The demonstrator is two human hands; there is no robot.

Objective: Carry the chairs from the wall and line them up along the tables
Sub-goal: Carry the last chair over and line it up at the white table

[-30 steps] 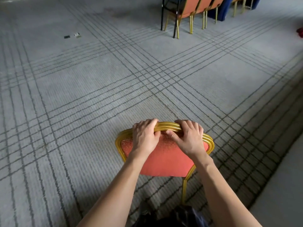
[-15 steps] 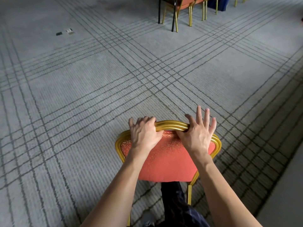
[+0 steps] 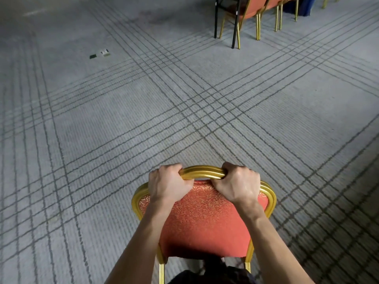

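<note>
A chair (image 3: 205,218) with an orange patterned back and a gold frame is right in front of me, seen from behind and above. My left hand (image 3: 167,184) grips the gold top rail on its left side. My right hand (image 3: 238,184) grips the same rail on its right side, fingers curled over the bar. Far ahead at the top right, several matching orange chairs (image 3: 249,12) stand in a row beside a black-legged table (image 3: 224,19).
Grey carpet with dark crossing line bands (image 3: 196,111) stretches between me and the table. Two small flat objects (image 3: 100,54) lie on the floor at the upper left. Something blue (image 3: 307,6) sits at the top right edge.
My right hand's fingers, spread open half a second ago, have curled round the top rail. The table and row of chairs sit higher in view.
</note>
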